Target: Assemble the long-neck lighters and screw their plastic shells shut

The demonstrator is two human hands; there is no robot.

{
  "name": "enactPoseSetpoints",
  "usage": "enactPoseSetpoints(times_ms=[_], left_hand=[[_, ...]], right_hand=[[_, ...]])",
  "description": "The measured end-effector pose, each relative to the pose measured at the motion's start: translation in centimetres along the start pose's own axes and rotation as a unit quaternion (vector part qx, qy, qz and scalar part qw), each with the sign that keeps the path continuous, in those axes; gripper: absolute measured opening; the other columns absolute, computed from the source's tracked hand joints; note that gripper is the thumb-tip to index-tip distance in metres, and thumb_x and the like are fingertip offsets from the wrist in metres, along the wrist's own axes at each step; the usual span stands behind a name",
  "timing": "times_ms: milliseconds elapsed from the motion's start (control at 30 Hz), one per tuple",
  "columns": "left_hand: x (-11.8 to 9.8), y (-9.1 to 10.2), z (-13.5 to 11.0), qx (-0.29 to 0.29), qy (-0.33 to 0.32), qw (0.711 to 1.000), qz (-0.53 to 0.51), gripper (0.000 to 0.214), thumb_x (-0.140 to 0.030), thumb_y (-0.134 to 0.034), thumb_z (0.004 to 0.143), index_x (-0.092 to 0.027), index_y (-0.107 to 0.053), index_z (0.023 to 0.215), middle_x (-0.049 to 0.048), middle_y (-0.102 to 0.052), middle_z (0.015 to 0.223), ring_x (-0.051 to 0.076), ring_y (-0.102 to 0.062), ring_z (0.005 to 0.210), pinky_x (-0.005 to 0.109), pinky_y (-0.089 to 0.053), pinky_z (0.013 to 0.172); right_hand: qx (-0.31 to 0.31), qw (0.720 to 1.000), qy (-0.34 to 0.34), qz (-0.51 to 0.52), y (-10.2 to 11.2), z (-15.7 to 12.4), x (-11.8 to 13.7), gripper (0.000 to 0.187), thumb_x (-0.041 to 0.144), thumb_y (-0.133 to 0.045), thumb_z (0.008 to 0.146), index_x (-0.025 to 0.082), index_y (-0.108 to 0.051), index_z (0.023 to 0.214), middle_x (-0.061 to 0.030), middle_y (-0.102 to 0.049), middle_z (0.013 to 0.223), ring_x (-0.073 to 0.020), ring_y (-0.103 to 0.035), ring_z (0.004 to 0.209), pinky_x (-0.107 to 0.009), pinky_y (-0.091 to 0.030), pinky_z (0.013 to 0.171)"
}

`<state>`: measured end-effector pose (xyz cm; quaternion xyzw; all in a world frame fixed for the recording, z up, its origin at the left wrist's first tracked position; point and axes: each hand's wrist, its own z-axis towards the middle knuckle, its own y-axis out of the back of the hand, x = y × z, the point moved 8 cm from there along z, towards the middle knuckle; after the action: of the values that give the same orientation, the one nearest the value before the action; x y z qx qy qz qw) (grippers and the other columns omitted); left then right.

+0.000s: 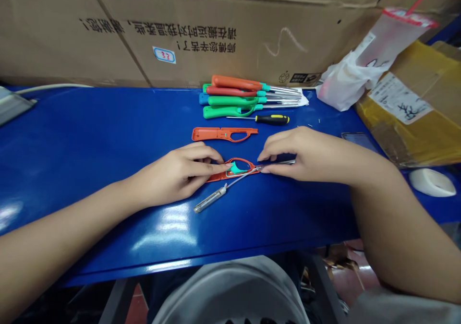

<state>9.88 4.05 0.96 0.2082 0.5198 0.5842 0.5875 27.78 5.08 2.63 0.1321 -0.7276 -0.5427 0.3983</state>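
Observation:
An orange lighter half-shell lies on the blue table with a teal trigger in its loop. My left hand is closed round the shell's left end, its index fingertip on the trigger. My right hand pinches a metal lighter tube at the shell's right end. A thin line runs from there to a clear gas tank lying in front of the shell. The matching orange half-shell rests just behind, apart from both hands.
Behind lie several long-necked lighters and a black-and-yellow screwdriver. A large cardboard box walls off the back. At right are a bagged drink cup, a yellow-taped parcel, a phone and a white mouse.

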Motion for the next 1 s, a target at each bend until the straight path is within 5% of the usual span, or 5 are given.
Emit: enactPoseSetpoints(times_ms=[133,567,833,1000], left_hand=[[0.0,0.0,-0.1,-0.002,-0.002,1.0,0.002,0.033,-0.009,-0.053,0.103,-0.02,-0.075,0.124,0.0106,-0.075,0.117,0.019,-0.071,0.107,0.029,-0.058,0.093],[-0.1,-0.4,-0.4,-0.012,0.02,1.0,-0.017,0.034,-0.009,-0.053,0.103,-0.021,-0.076,0.125,0.0102,-0.075,0.116,0.019,-0.072,0.104,0.03,-0.058,0.091],[-1.1,1.0,-0.3,-0.062,0.093,0.993,-0.044,0.015,-0.023,-0.065,0.099,-0.02,-0.077,0.106,0.0078,-0.075,0.113,0.019,-0.071,0.102,0.03,-0.058,0.089],[-2.9,0.0,-0.3,-0.012,0.09,0.995,0.048,0.02,-0.039,-0.071,0.095,-0.019,-0.075,0.099,0.0077,-0.073,0.104,0.022,-0.065,0.088,0.037,-0.053,0.077]], right_hand=[[-0.029,0.998,-0.031,0.037,-0.2,0.8,-0.2,0.02,0.033,-0.068,0.097,0.018,-0.08,0.091,-0.0058,-0.077,0.09,-0.0182,-0.068,0.081,-0.03,-0.048,0.073],[0.026,0.986,-0.109,0.126,-2.1,1.3,-2.0,0.019,0.032,-0.069,0.091,0.019,-0.073,0.078,-0.0019,-0.075,0.08,-0.0148,-0.064,0.073,-0.026,-0.044,0.066],[-0.052,0.996,0.02,0.077,-0.7,0.9,0.9,0.005,0.024,-0.068,0.093,0.021,-0.071,0.096,-0.0047,-0.072,0.101,-0.0174,-0.065,0.089,-0.029,-0.047,0.08],[-0.02,0.999,0.035,0.007,-1.9,1.0,2.5,0.005,0.02,-0.062,0.096,0.022,-0.065,0.1,-0.0031,-0.067,0.102,-0.0172,-0.062,0.091,-0.03,-0.043,0.076]])
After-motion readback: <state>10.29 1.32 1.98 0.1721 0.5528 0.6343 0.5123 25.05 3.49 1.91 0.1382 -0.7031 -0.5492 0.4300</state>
